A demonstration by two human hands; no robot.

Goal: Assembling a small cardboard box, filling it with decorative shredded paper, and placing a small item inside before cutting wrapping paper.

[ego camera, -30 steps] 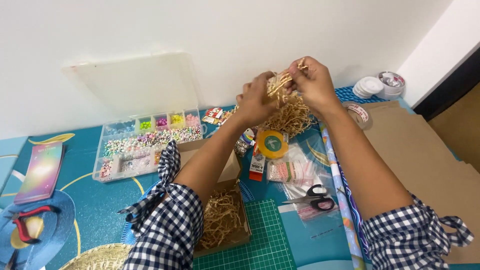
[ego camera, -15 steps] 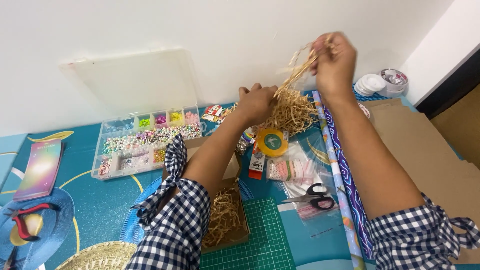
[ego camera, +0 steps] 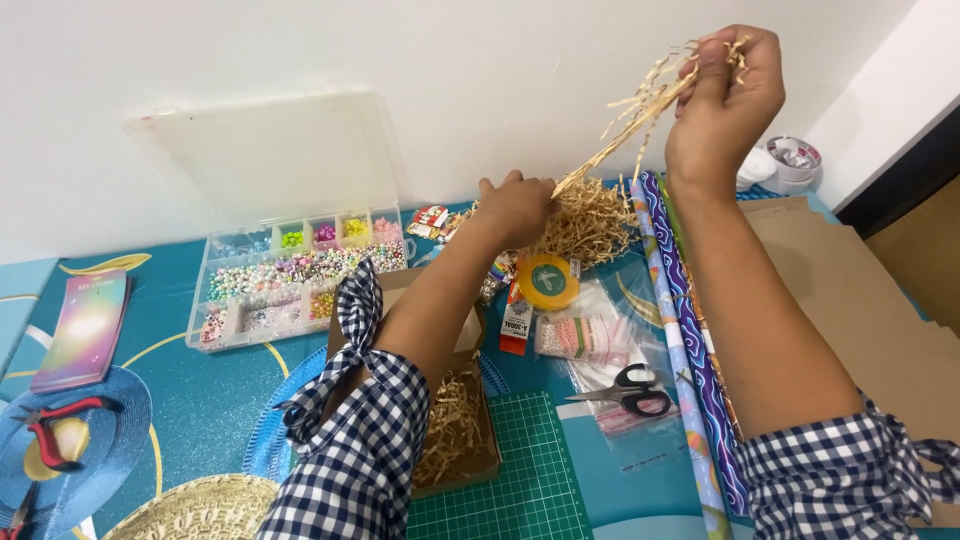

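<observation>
Nearest the camera, a cardboard box (ego camera: 480, 455) of paper shred sits on a green cutting mat (ego camera: 530, 470), part hidden by the left forearm.
Beyond scissors (ego camera: 625, 388) and bead organiser (ego camera: 290, 285), left hand (ego camera: 515, 208) pins the shredded paper pile (ego camera: 585, 222); right hand (ego camera: 722, 100), raised, pinches stretched strands (ego camera: 640, 110).

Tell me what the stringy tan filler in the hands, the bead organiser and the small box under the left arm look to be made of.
Filler strands: thin crinkled strips, matte tan, likely shredded kraft paper; pulled between right hand and left hand.
Bead organiser: clear, glossy, rigid walls and lid, apparently plastic.
Small box: matte brown, thin folded walls, probably cardboard.
</observation>
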